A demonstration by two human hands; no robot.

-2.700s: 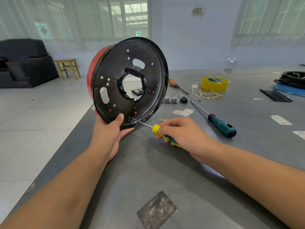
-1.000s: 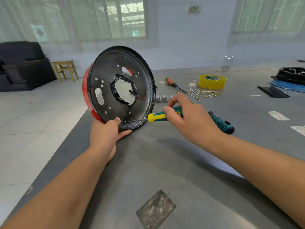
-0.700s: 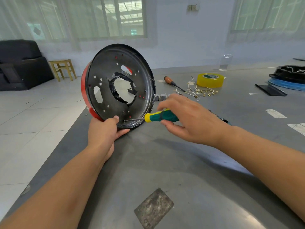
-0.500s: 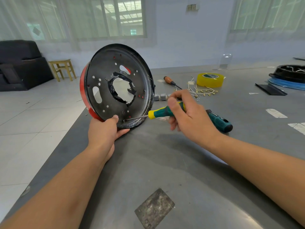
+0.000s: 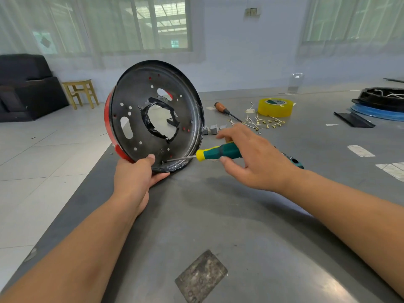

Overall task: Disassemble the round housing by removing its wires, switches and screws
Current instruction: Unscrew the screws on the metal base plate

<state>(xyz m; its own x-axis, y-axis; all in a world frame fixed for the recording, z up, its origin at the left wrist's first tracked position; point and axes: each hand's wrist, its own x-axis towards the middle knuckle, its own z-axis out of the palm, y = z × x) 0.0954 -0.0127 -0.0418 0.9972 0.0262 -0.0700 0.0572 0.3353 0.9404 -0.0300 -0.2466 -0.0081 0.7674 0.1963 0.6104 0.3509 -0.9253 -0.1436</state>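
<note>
While L hand [image 5: 133, 178] props round blk housing [image 5: 153, 115], screwdriver [image 5: 216, 152] engaged.

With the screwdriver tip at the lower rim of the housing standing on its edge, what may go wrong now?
1. The screwdriver tip sits very near the left hand thumb; a slip might jab it.
2. The round housing stands on edge on the table, steadied only by that hand; pushing may tip or roll it.
3. The right hand holds the handle in its fingers only, so the tip may slip off the screw.
</note>
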